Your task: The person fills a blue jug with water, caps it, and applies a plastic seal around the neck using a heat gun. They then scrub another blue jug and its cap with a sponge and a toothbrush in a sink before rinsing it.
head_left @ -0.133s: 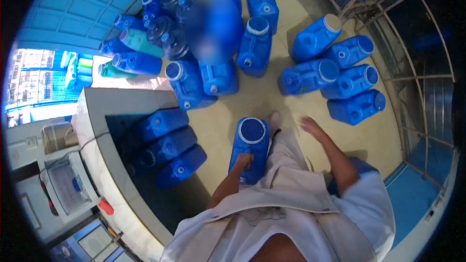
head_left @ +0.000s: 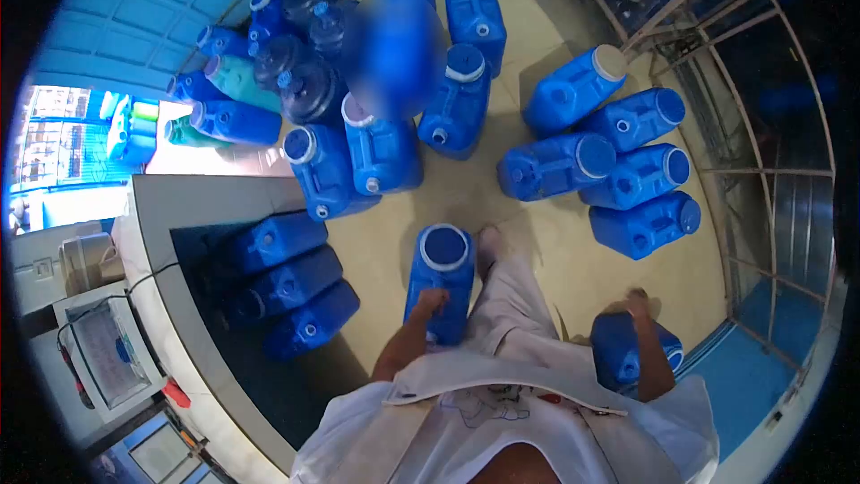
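My left hand (head_left: 434, 298) is closed on the handle of a blue jug (head_left: 445, 251), which stands upright in front of my legs, its round blue lid ringed in white. Out to the right, my right hand (head_left: 638, 301) is over the far edge of another blue jug (head_left: 616, 341) beside my leg. Its fingers are small and blurred, so their grip cannot be made out. My forearm covers part of that jug.
Blue jugs (head_left: 324, 170) and dark round bottles (head_left: 309, 90) crowd the upper left. More jugs (head_left: 555, 166) stand at the right near a metal rack (head_left: 761, 170). A counter (head_left: 215, 341) at the left has several jugs (head_left: 313, 318) under it.
My right hand has moved back and outward to the jug beside my leg, which now shows more. My left hand stays on its jug. The view has shifted slightly.
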{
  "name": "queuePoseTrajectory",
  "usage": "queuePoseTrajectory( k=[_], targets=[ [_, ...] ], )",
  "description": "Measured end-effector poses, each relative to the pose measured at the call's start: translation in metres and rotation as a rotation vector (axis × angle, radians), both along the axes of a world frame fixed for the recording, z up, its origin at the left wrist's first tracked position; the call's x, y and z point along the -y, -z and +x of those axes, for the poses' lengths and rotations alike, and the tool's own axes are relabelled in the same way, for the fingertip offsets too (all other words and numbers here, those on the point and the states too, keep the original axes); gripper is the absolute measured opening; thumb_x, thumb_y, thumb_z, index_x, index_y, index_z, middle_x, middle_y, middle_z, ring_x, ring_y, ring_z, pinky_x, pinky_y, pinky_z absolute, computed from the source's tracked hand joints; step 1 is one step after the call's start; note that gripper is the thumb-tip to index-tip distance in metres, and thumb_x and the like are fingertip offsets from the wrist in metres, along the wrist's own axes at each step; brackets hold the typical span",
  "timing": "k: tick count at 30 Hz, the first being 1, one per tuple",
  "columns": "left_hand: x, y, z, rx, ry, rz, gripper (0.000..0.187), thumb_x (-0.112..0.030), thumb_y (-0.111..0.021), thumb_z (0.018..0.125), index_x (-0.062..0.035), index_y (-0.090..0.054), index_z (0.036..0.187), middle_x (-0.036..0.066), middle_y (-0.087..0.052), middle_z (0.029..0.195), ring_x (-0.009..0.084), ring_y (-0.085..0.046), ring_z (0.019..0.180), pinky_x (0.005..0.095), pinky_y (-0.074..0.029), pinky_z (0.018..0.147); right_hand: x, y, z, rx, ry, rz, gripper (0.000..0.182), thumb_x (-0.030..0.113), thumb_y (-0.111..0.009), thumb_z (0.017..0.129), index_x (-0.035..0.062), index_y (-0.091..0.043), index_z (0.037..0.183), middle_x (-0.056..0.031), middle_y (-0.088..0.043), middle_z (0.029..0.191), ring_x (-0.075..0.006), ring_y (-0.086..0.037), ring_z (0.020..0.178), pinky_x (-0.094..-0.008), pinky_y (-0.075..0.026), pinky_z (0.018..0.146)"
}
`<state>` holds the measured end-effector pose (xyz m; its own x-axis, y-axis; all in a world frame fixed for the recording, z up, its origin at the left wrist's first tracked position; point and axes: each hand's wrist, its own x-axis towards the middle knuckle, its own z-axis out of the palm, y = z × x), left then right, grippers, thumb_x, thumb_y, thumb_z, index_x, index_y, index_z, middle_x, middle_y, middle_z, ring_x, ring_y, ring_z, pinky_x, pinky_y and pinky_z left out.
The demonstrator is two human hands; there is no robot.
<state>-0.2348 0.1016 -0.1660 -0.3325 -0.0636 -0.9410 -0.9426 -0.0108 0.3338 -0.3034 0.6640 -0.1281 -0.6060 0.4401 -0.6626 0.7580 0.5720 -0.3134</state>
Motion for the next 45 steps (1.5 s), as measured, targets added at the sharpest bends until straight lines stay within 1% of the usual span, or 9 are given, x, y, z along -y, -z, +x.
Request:
queuePoseTrajectory(
  k=[6, 10, 12, 16, 20, 22, 27, 36, 45],
  targets=[
    [-0.018, 0.024, -0.093, -0.035, -0.021, -0.065, 0.017, -0.02, -0.058, 0.066, -0.0062, -0.057, 0.057, 0.008, -0.054, 0.052, 0.0189, -0.053, 0.046, 0.0371, -0.043, 0.045, -0.113, -0.031, 0.037, 0.181, 0.113, 0.192, 0.024, 0.024, -0.061, 0.076, 0.0087, -0.059, 0.094, -0.0074, -0.058, 0.093, -0.0213, -0.057, 0.084, -0.0356, -0.047, 0.075],
    [-0.001, 0.105, -0.125, -0.297, 0.242, -0.121, 0.018, -0.023, -0.059, 0.066, -0.0056, -0.06, 0.059, 0.008, -0.054, 0.05, 0.0199, -0.056, 0.048, 0.0365, -0.045, 0.049, -0.101, 0.04, 0.027, 0.278, -1.229, 0.281, 0.022, 0.023, -0.065, 0.07, 0.0092, -0.061, 0.087, -0.0087, -0.06, 0.09, -0.024, -0.058, 0.081, -0.0384, -0.048, 0.073],
    [0.008, 0.126, -0.149, -0.307, 0.33, -0.18, 0.02, -0.024, -0.059, 0.066, -0.0047, -0.062, 0.061, 0.009, -0.056, 0.051, 0.0219, -0.057, 0.048, 0.0364, -0.046, 0.05, -0.005, -0.01, -0.009, 0.132, 0.417, -0.215, 0.012, 0.019, -0.049, 0.083, 0.0089, -0.055, 0.081, -0.0057, -0.054, 0.071, -0.0182, -0.054, 0.059, -0.0311, -0.048, 0.054],
    [0.017, 0.138, -0.166, -0.274, 0.366, -0.161, 0.028, -0.026, -0.058, 0.067, -0.0036, -0.065, 0.082, 0.016, -0.064, 0.069, 0.0286, -0.063, 0.063, 0.0376, -0.05, 0.062, 0.054, -0.009, -0.078, 0.232, 0.332, -0.328, 0.011, 0.016, -0.055, 0.078, 0.0062, -0.05, 0.077, -0.0069, -0.052, 0.066, -0.0174, -0.052, 0.055, -0.0271, -0.045, 0.048],
    [0.024, 0.052, -0.146, -0.419, 0.231, -0.604, 0.034, -0.021, -0.057, 0.07, -0.0024, -0.06, 0.099, 0.02, -0.064, 0.09, 0.0309, -0.063, 0.083, 0.0394, -0.048, 0.074, 0.115, 0.012, -0.163, 0.107, -0.08, -0.646, 0.003, 0.011, -0.054, 0.08, 0.0112, -0.051, 0.078, -0.0033, -0.052, 0.064, -0.0142, -0.052, 0.055, -0.0251, -0.04, 0.044],
    [0.058, -0.016, -0.143, -0.543, -0.018, -0.213, 0.037, -0.015, -0.055, 0.073, -0.001, -0.055, 0.107, 0.02, -0.061, 0.103, 0.0328, -0.058, 0.095, 0.0406, -0.045, 0.082, 0.15, 0.058, -0.228, 0.317, -0.244, -0.966, 0.002, 0.014, -0.055, 0.083, 0.0117, -0.053, 0.083, -0.0028, -0.054, 0.069, -0.0133, -0.053, 0.059, -0.0244, -0.043, 0.05],
    [0.15, -0.195, -0.077, -0.799, -0.011, -0.625, 0.032, -0.014, -0.054, 0.077, 0.0001, -0.055, 0.106, 0.019, -0.062, 0.097, 0.0322, -0.059, 0.093, 0.0394, -0.046, 0.082, 0.431, -0.078, -0.253, 0.083, -0.603, -0.954, 0.025, 0.026, -0.052, 0.088, 0.0096, -0.051, 0.108, -0.0071, -0.059, 0.096, -0.0149, -0.058, 0.079, -0.0249, -0.047, 0.065],
    [0.151, -0.453, 0.255, -0.851, -0.751, -0.877, 0.03, -0.018, -0.049, 0.086, -0.0005, -0.053, 0.111, 0.01, -0.062, 0.095, 0.0169, -0.058, 0.086, 0.0302, -0.046, 0.075, 0.717, -0.354, 0.12, 0.579, -1.543, -1.428, 0.031, 0.022, -0.051, 0.089, 0.0032, -0.05, 0.114, -0.0091, -0.058, 0.108, -0.016, -0.057, 0.095, -0.0274, -0.045, 0.081],
    [0.028, -0.473, 0.575, -0.634, -1.42, -1.164, 0.024, -0.013, -0.046, 0.091, 0.0007, -0.053, 0.108, 0.006, -0.062, 0.09, 0.0134, -0.059, 0.084, 0.0271, -0.048, 0.077, 0.756, -0.426, 0.432, 1.026, -2.275, -1.209, 0.028, 0.02, -0.047, 0.091, 0.0009, -0.051, 0.112, -0.009, -0.058, 0.106, -0.0154, -0.057, 0.095, -0.0261, -0.045, 0.082]
  ],
)
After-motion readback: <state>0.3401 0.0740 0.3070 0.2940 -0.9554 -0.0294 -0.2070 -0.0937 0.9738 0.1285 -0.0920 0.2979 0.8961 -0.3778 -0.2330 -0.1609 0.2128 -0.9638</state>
